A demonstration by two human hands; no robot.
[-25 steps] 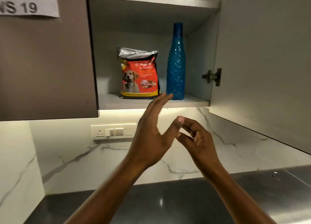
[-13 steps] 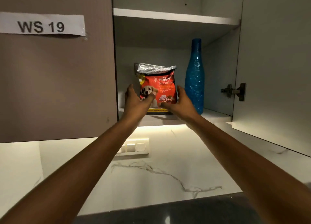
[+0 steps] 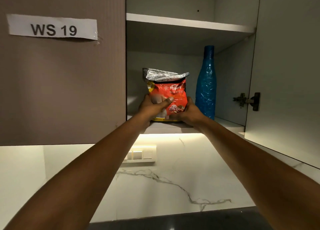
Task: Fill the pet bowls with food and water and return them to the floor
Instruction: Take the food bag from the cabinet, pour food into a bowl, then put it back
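**Both hands clamp the puppy food bag on the cupboard shelf**

The left hand (image 3: 152, 107) wraps the bag's left side, its thumb lying across the red front panel and the remaining fingers hidden behind. The right hand (image 3: 187, 111) cups the lower right corner, thumb on the front near the printed kibble picture, fingers out of sight round the back. Both grips are closed firmly onto the puppy food bag (image 3: 167, 94), which stands upright on the lower shelf (image 3: 226, 122) of the open wall cupboard, its folded silver top at 12 o'clock from the hands. Whether its base is touching the shelf or just lifted, I cannot tell.

At 3 o'clock from the bag, just beside it, stands a tall blue bottle (image 3: 206, 84), untouched. The open cupboard door (image 3: 287, 65) hangs further out at 3 o'clock; a closed door at 9 o'clock bears a paper label (image 3: 52, 28) reading "WS 19".

Half a second ago the hands were only flanking the bag with fingers spread; now the thumbs have curled over its front and the hold has tightened. A second ago both hands were below the shelf, empty.
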